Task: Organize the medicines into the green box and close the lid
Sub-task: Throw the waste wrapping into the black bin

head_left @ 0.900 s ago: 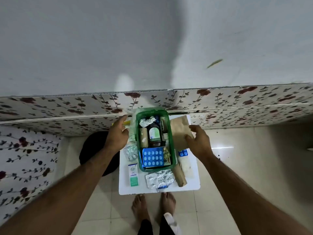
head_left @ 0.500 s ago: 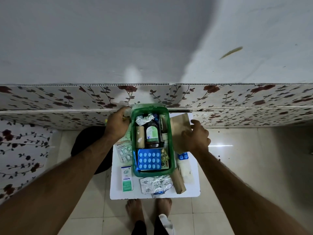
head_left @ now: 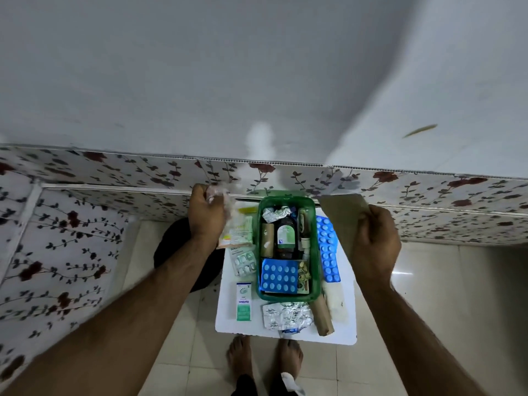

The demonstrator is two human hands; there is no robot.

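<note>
Standing open on the white board (head_left: 347,332), the green box (head_left: 313,238) is seen holding a dark bottle (head_left: 286,234) and a blue blister pack (head_left: 280,277); a clear plastic bag (head_left: 234,224) is gripped in the closed left hand (head_left: 207,215); a brown paper envelope (head_left: 340,212) is pinched by the right hand (head_left: 374,247); further foil strips (head_left: 287,315) are left outside

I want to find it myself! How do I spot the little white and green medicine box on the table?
Look at the white table by the feet. Left of the green box, near the table's front edge, lies the white and green carton. It is the only neat long carton; its neighbours are foil strips.
</note>
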